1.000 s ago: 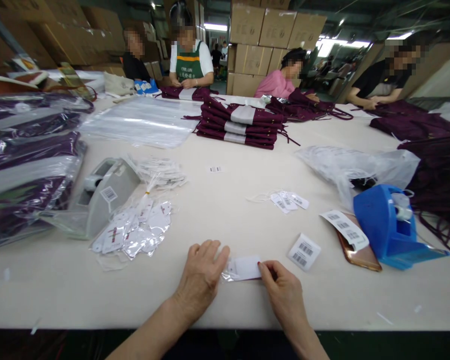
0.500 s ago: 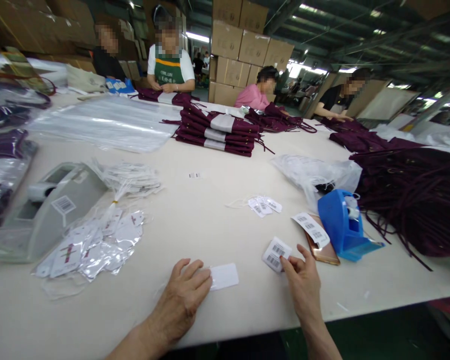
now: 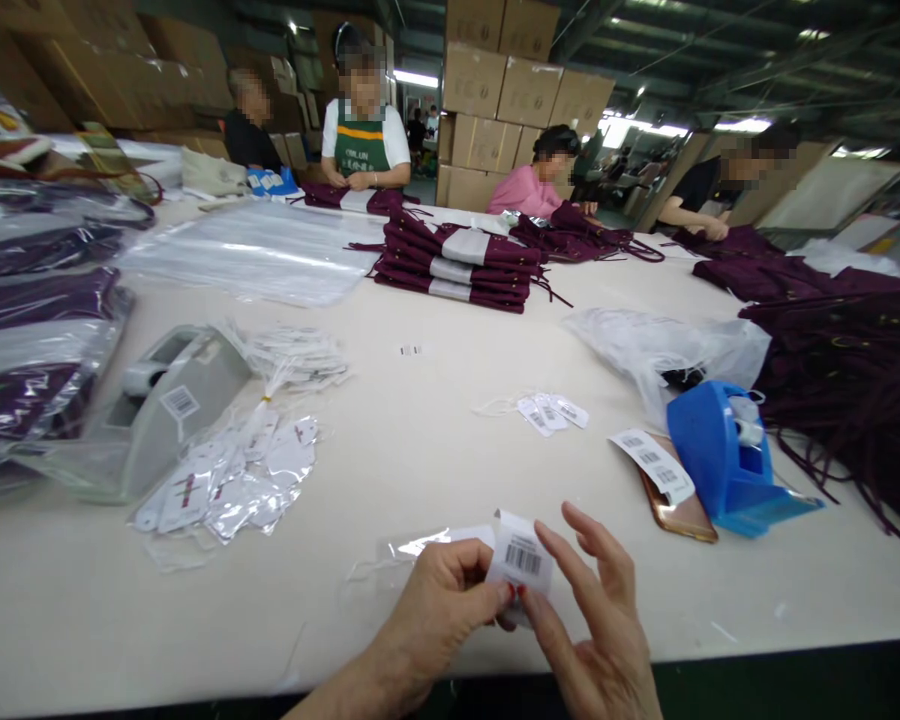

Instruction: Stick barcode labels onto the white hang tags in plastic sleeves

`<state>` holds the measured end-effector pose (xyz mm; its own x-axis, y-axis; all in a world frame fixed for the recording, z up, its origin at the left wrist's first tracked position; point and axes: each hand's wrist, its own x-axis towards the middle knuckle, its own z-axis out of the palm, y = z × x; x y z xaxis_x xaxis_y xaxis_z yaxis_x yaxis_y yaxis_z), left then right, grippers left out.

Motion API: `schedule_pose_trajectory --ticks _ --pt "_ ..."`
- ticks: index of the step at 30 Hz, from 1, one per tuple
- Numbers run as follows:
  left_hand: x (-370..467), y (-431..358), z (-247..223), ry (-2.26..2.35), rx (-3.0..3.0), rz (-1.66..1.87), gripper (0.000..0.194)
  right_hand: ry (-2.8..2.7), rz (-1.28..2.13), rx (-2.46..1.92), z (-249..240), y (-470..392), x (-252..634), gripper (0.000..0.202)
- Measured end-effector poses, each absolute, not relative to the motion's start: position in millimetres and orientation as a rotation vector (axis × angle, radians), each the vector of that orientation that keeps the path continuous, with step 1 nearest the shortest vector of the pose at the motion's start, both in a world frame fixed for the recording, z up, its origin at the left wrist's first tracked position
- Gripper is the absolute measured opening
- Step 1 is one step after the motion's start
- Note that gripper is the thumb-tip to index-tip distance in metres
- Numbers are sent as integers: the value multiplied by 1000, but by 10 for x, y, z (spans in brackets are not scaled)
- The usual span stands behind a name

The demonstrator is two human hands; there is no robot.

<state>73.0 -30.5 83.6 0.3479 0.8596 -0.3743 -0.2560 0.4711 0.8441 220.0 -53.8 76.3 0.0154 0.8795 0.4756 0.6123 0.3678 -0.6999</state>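
My left hand (image 3: pixel 446 605) pinches a small white barcode label sheet (image 3: pixel 523 556) between thumb and fingers, just above the table's near side. The sheet is tilted up and slightly curled. My right hand (image 3: pixel 596 610) is at the sheet's right side, its thumb tip by the lower edge and its index fingertip by the right edge, with the fingers spread. Behind my left hand lies a white hang tag (image 3: pixel 461 535) in a clear sleeve, partly covered. Farther off, several white barcode tags (image 3: pixel 551 412) with strings lie on the table.
To the left are a grey tape dispenser (image 3: pixel 169 415) and a bundle of tags (image 3: pixel 232 480). A blue tape dispenser (image 3: pixel 712 460) and a phone (image 3: pixel 682 515) under a label strip (image 3: pixel 652 465) sit at right. Folded maroon goods (image 3: pixel 457 265) are stacked beyond; co-workers stand across the table.
My right hand has brought the label sheet left from the table, and my left hand has left the tag and now grips the sheet. The view has shifted slightly left.
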Motion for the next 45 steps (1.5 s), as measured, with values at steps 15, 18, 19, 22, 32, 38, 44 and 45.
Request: schedule_pose_trajectory --ticks 15,18,19,22,32,38,44,45 --pt "749 -338 888 1010 1237 783 17 -1738 513 -1197 806 -579 2248 23" --pt "772 -343 895 1034 1334 798 18 -1732 491 -1235 786 -595 2264 21" --pt "781 -340 899 1037 1353 798 18 -1724 492 -1247 776 -603 2267 20" --pt "806 -333 902 1050 1374 782 19 -1700 515 -1269 736 -622 2273 20" --pt "864 -333 794 1030 1326 728 23 -1546 703 -1348 697 -635 2272 14" --pt "872 -324 797 1003 1474 767 19 -1273 892 -1397 703 -654 2293 18" --pt "909 -311 831 876 1529 1136 12 -641 1107 -1280 591 -722 2302 39" --pt "919 -328 827 866 1546 1148 13 -610 1173 -1230 597 -722 2292 35"
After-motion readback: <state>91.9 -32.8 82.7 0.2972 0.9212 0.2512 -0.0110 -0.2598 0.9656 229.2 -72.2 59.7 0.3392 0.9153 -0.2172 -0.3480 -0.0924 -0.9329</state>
